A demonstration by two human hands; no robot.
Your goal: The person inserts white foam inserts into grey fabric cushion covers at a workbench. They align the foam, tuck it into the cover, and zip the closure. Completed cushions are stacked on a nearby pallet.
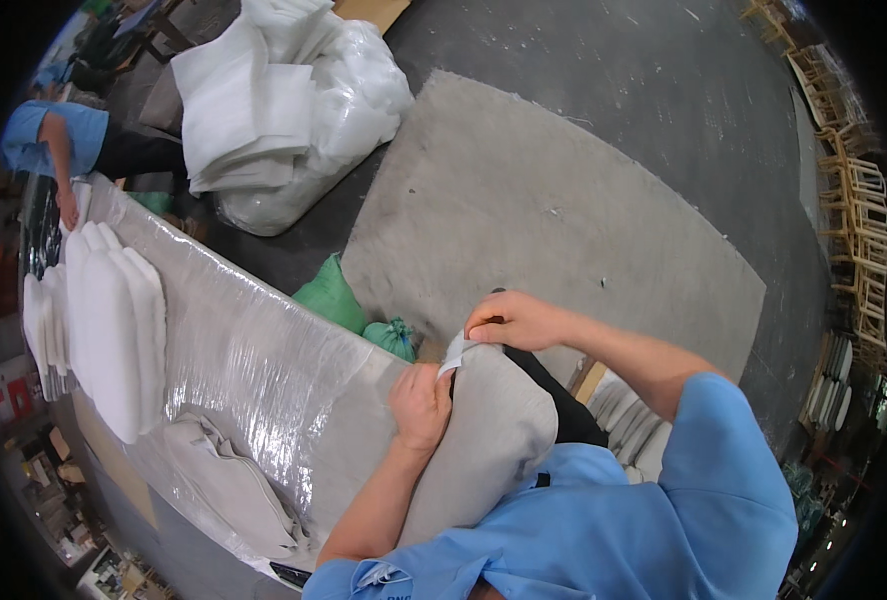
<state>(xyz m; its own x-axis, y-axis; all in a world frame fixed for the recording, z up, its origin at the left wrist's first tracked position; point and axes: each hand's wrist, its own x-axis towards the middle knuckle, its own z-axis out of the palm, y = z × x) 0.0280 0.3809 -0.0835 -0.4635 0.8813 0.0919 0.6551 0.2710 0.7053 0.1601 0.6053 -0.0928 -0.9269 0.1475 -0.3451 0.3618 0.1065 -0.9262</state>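
A plump light-grey fabric cushion (484, 420) rests against my body at the table's edge. My left hand (422, 408) is closed on the cushion cover's edge, near a white strip (455, 354) at the far end. My right hand (524, 320) pinches the cover at the far corner, fingers curled toward the strip. Whether the strip is a lining or a fastening, I cannot tell. Left of the cushion, a flat grey fabric cover (229, 478) lies loosely folded on the plastic-wrapped table (264, 350).
White padded inserts (114, 320) stand stacked at the table's left end, beside a co-worker (59, 150) in blue. Wrapped white wadding (294, 120), green sacks (332, 292) and a grey sheet (544, 200) lie on the floor beyond. Wooden chair frames (857, 230) line the far right.
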